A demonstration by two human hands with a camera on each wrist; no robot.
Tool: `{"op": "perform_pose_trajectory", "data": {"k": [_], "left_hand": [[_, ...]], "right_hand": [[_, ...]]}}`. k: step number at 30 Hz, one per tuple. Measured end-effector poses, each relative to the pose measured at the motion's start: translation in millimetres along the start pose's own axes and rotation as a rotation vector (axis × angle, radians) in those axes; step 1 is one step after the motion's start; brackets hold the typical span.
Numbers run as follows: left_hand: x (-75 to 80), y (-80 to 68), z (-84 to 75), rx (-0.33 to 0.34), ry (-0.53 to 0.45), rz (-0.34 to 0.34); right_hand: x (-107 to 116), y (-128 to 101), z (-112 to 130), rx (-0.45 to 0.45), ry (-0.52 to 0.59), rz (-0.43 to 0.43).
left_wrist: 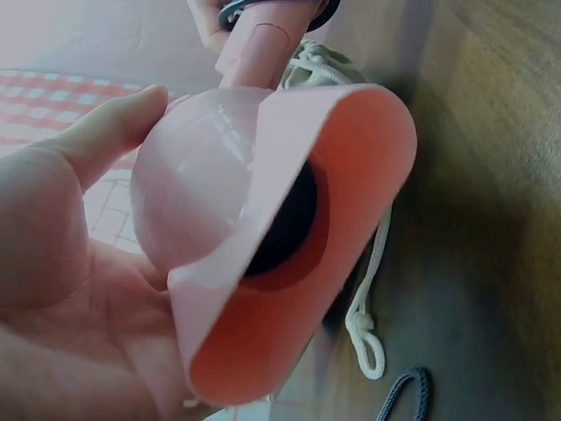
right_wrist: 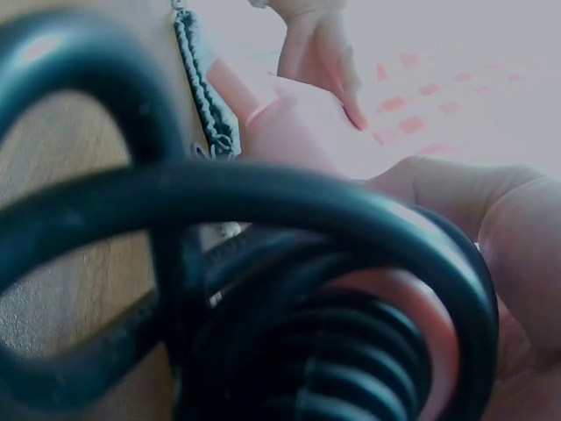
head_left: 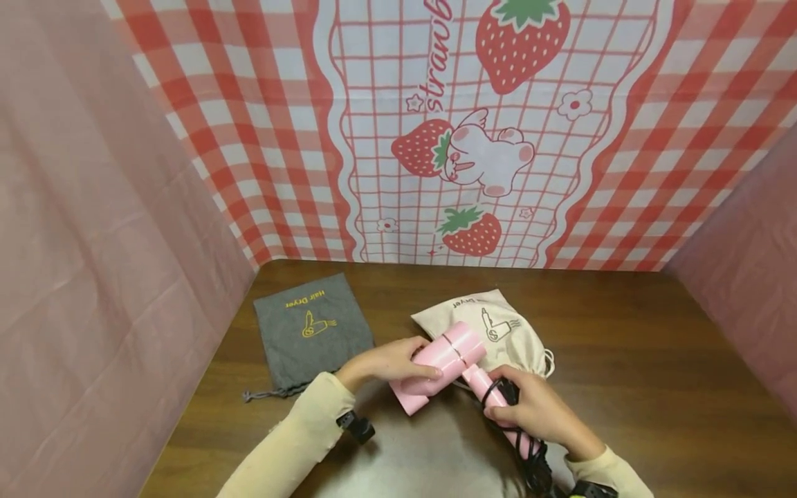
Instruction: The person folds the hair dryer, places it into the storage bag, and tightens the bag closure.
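A pink hair dryer (head_left: 438,361) is held in both hands over the table's near middle. My left hand (head_left: 394,363) grips its barrel, thumb on one side and palm on the other. In the left wrist view a flat, flared nozzle (left_wrist: 351,175) opens toward the camera, dark inside. Around the handle (head_left: 479,382) curl the fingers of my right hand (head_left: 529,404), together with the black cord (head_left: 535,470) wound about it. Large cord loops (right_wrist: 263,193) cover much of the right wrist view. Just behind the dryer lies a cream drawstring pouch (head_left: 517,339), partly overlapped by it.
To the left lies a flat grey drawstring pouch (head_left: 311,332) printed with a yellow hair dryer, its cord (head_left: 268,395) toward me. Both rest on a brown wooden table (head_left: 654,360). A red-checked strawberry cloth (head_left: 461,138) hangs behind, with pink cloth (head_left: 112,242) at the sides.
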State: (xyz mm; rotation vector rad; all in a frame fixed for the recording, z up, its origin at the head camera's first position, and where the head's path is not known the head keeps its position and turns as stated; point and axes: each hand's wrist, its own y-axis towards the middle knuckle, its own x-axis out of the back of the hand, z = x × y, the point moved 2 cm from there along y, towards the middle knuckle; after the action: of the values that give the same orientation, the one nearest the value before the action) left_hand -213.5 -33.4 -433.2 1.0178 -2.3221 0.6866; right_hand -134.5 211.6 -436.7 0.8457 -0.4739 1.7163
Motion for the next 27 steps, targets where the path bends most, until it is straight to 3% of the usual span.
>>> {"op": "perform_pose_trajectory", "data": {"k": [4, 11, 14, 18, 21, 27], "left_hand": [[-4.8, 0.3, -1.8, 0.009, -0.025, -0.025], [-11.9, -0.1, -3.4, -0.018, -0.248, -0.025], [-14.0, -1.2, -3.9, 0.008, -0.267, -0.047], [-16.5, -2.8, -3.5, 0.05, -0.273, -0.103], [-17.2, -4.3, -2.4, 0.069, -0.331, -0.127], [-12.2, -8.0, -4.4, 0.067, -0.423, -0.16]], "right_hand": [[-3, -1, 1, 0.028, -0.018, 0.013], [-6, 0, 5, 0.1, 0.013, 0.054], [-6, -1, 6, 0.103, -0.002, 0.042], [-6, -1, 8, 0.063, 0.004, 0.033], [-7, 1, 8, -0.005, 0.039, 0.036], [-5, 5, 7, -0.136, 0.143, 0.047]]}}
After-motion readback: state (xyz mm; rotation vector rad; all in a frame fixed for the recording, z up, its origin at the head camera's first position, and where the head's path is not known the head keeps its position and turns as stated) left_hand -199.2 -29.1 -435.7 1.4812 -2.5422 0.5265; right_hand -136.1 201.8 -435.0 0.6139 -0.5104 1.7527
